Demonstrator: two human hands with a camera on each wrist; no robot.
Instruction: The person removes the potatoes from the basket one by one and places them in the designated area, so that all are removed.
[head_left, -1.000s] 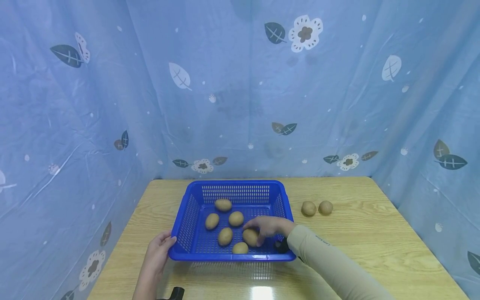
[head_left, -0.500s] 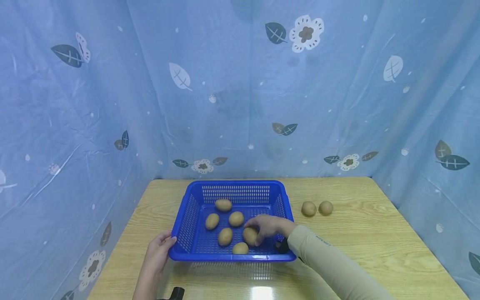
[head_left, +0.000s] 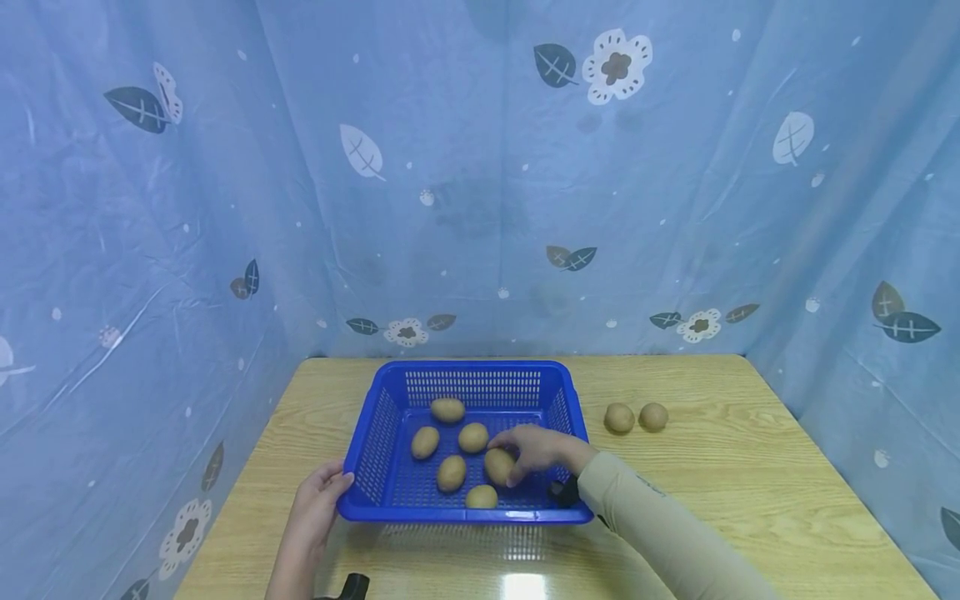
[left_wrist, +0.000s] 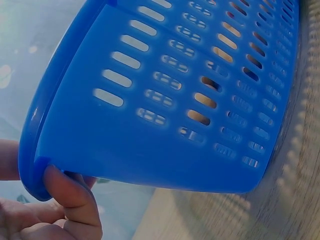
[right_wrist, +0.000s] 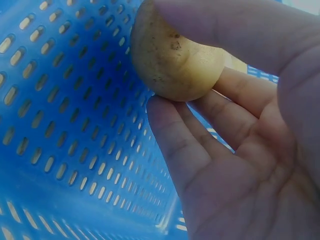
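My left hand (head_left: 313, 502) grips the left front corner of a blue plastic basket (head_left: 480, 515), its fingers hooked over the rim in the left wrist view (left_wrist: 67, 210). Inside the basket, my right hand (head_left: 534, 451) holds a potato (head_left: 498, 467) between thumb and fingers. The right wrist view shows this potato (right_wrist: 175, 60) pinched, with the slotted basket wall beyond it. Several other potatoes lie spread over the basket floor, among them one near the back (head_left: 447, 410) and one by the front wall (head_left: 482, 497).
Two more potatoes, one on the left (head_left: 619, 418) and one on the right (head_left: 653, 417), sit close together on the wooden table (head_left: 720, 467), right of the basket. A blue patterned curtain (head_left: 480, 208) encloses the table at the back and sides.
My right hand has shifted slightly up and to the left in the head view, the held potato moving with it. The left hand keeps its grip on the basket rim.
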